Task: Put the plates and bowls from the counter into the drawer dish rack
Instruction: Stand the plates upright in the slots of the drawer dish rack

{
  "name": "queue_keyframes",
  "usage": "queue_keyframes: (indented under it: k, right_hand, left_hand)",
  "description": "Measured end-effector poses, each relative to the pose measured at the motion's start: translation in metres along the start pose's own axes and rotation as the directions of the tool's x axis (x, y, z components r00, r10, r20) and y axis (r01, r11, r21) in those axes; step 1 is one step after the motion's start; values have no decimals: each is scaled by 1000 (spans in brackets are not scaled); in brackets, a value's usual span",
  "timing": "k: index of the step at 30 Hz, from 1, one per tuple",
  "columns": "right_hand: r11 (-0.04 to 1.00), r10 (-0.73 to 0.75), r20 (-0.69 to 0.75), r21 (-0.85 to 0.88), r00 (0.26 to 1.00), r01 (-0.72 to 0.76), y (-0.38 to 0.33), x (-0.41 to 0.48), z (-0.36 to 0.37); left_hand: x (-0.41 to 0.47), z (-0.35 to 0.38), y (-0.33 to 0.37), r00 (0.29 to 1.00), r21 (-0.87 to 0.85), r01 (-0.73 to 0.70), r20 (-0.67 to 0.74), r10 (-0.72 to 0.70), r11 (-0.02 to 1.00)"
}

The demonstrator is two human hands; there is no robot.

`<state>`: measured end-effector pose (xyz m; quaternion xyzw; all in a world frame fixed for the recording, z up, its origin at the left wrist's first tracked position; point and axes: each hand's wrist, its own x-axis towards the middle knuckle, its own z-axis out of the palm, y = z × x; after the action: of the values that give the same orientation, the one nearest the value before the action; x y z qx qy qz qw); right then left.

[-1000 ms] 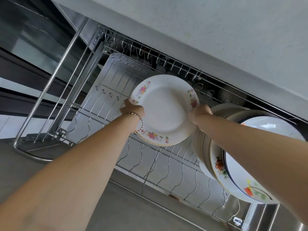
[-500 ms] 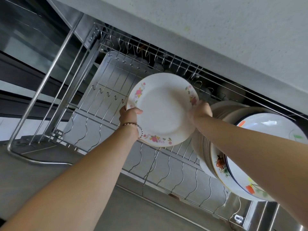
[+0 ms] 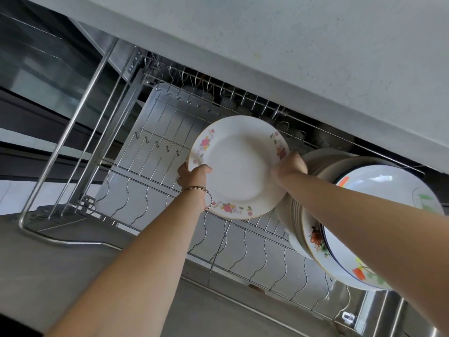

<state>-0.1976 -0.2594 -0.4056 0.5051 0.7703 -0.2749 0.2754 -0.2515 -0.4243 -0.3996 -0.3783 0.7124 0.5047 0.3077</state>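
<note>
Plate (image 3: 239, 166) gripped at opposite rims above empty rack slots (image 3: 155, 152).

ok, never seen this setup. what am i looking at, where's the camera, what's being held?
No robot here: a person wears one wide-angle camera on the head, looking down at their own bare arms. The left hand and right hand grip opposite edges of a white floral plate, held over a pulled-out wire drawer dish rack under the counter. To the right, a row of plates stands on edge in the rack's slots. The slots on the left show nothing in them.
</note>
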Motion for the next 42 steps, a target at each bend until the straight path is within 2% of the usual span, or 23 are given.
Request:
queue_keyframes:
  k: [1,5,12,16,18,20,25,27,29,31,33,35,38,42]
  right_hand:
    - [999,19,-3,-47,1000,-20,-1,0,3]
    - [1000,-4,-35,-30,999,3,-2,-4,6]
    - [1000,16,35,-26,999,-15,-3,-15,-7]
    - [999,-52,12,-8,999,52,-2,-18,-4]
    - [997,-75,24,-18,997,75,0,-22,-2]
    - [992,-111,40,-50,993,113,1,-30,-3]
    - [960,-237,32,-147,971,239,7,-57,-12]
    - [926,-303,56,-221,951,308,11,-72,-22]
    - [892,-359,121,-246,925,379,18,-89,-37]
    - [860,-403,181,-260,897,438,27,-108,-58]
    - [836,-411,245,-282,878,470,41,-129,-85]
    - [804,-402,323,-323,857,499,62,-149,-116]
    - [794,-374,343,-361,862,488,103,-170,-172]
    - [848,-376,255,-292,891,441,168,-187,-261]
  left_hand:
    - [3,0,-2,1000,10,-8,3,8,1000]
    - [-1,0,-3,1000,42,-22,8,22,999]
    - [-3,0,-25,997,-160,63,-29,-68,985]
    - [-5,-3,-41,994,-176,81,-57,-92,981]
    - [-4,-4,-39,993,-109,74,-83,-84,991]
    - [-6,-4,-36,992,59,67,-112,-60,996]
    - [-26,-7,-25,988,381,103,-143,-52,919]
    - [-43,-11,-18,989,531,96,-150,-18,842]
    - [-66,-14,-11,993,695,10,-92,76,719]
    - [-96,-16,-2,981,826,-186,126,148,533]
    - [-132,-15,10,929,873,-369,342,139,318]
    - [-172,-9,20,887,873,-461,452,91,160]
    - [-240,15,35,828,828,-559,553,92,47]
    - [-323,78,49,731,741,-671,668,136,-29]
